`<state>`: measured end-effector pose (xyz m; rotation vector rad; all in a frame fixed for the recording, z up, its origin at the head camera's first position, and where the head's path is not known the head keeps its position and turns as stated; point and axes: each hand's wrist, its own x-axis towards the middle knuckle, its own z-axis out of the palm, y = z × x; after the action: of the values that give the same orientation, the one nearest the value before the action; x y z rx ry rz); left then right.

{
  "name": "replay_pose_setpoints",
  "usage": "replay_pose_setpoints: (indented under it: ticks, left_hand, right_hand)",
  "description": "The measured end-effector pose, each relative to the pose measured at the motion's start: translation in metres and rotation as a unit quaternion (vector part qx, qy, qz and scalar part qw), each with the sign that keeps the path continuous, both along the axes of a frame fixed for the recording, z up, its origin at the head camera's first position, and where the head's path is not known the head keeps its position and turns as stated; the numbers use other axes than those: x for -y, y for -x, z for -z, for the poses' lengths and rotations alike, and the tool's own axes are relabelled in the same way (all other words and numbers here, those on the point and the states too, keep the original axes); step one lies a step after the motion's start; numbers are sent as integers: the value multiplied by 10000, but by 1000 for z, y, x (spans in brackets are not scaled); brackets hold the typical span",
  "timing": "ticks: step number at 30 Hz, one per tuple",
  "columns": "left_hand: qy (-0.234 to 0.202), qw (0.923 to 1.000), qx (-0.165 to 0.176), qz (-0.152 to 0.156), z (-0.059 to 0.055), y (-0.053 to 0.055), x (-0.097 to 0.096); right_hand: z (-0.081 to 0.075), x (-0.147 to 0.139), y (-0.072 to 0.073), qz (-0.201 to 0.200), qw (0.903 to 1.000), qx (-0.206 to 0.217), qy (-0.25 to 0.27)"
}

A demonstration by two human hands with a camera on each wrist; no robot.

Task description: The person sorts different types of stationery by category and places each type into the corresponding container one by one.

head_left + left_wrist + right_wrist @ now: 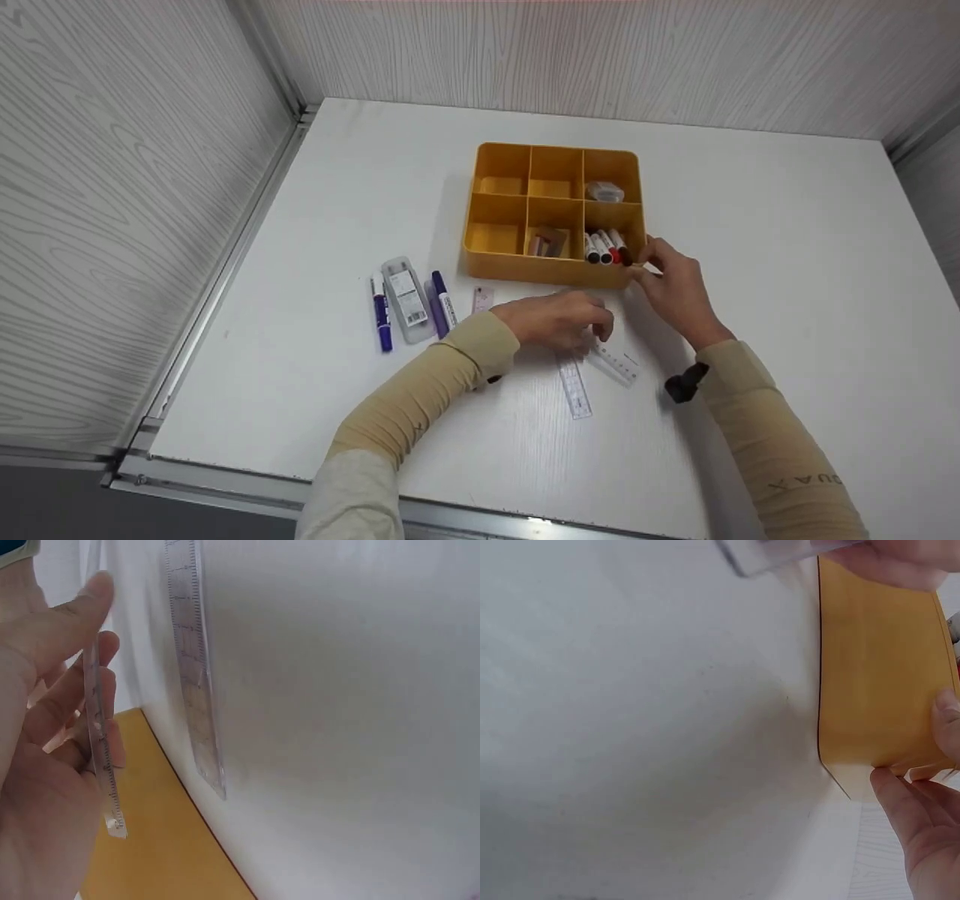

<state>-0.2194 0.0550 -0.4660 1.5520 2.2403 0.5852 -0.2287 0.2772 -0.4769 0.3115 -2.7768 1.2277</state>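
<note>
The left hand (559, 319) hovers over the white desk (787, 300), between the yellow box (540, 266) and the desk's near edge, its thumb and bent fingers closed in a pinch on a clear ruler (105, 780). A second clear ruler (191, 667) lies on the desk below that hand, one end pointing roughly at the near edge. The right hand (679, 289) grips the box's near right corner, thumb against the front wall and fingers on the side wall, with little gap between them.

The box stands in the middle of the desk, a little closer to the far edge than to the near one. Of its six compartments, the near right one holds several white markers (606, 247) with black and red ends; the far right one holds a small clear object (604, 192), and the near middle one some small flat pieces (550, 242) too small to identify.

Toward the desk's left edge lie a blue-and-white marker (381, 313), a clear case (409, 300) with a white label, and a dark blue marker (444, 300). A pinkish ruler (482, 298) lies just in front of the box, partly hidden by the left forearm
</note>
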Motion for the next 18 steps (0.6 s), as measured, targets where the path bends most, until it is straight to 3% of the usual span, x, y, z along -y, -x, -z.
replay_pose_setpoints:
  ticks: [10, 18]
  left_hand:
    - [-408, 9991, -119, -4, -13, -7, 25]
    - [-608, 9978, -66, -271, -32, -10, 49]
  right_hand:
    - [0, -1, -1, -135, 9992, -372, 79]
    - [0, 0, -2, -146, 9992, -370, 99]
